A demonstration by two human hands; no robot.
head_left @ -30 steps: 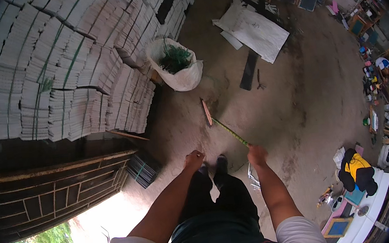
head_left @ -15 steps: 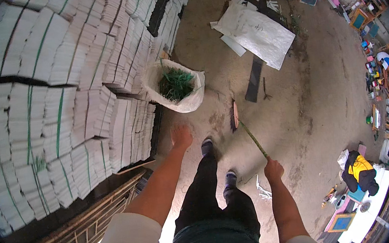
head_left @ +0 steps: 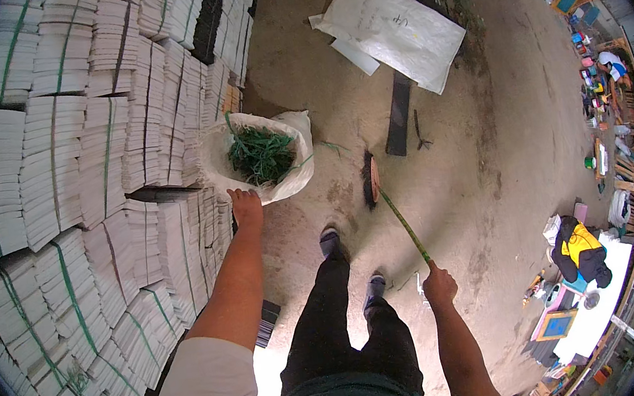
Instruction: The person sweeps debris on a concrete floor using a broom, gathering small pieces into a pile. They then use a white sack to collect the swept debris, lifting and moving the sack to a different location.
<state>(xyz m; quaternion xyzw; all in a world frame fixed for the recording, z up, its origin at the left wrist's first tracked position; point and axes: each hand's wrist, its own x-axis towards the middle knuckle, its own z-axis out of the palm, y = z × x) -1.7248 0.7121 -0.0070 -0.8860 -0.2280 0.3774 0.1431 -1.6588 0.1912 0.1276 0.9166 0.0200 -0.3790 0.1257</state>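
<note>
Brown floor (head_left: 525, 174); banded stacks of thin pale slabs (head_left: 77, 151) at left. Open white woven sack (head_left: 300, 131) of green cuttings (head_left: 261, 156) beside stacks. Green-handled broom (head_left: 401, 220), pinkish head down on floor. Right hand (head_left: 440, 287): grip closed round broom handle. Left hand (head_left: 247, 208) at sack's near rim; its grip, cannot tell.

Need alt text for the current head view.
A person's right hand grips a green-handled broom on a brown floor while the left hand is at the rim of a white sack of greenery. Strapped white stacks line the left.

The sack (head_left: 300, 136) looks matt plastic, the broom bristles (head_left: 368, 181) rough.
</note>
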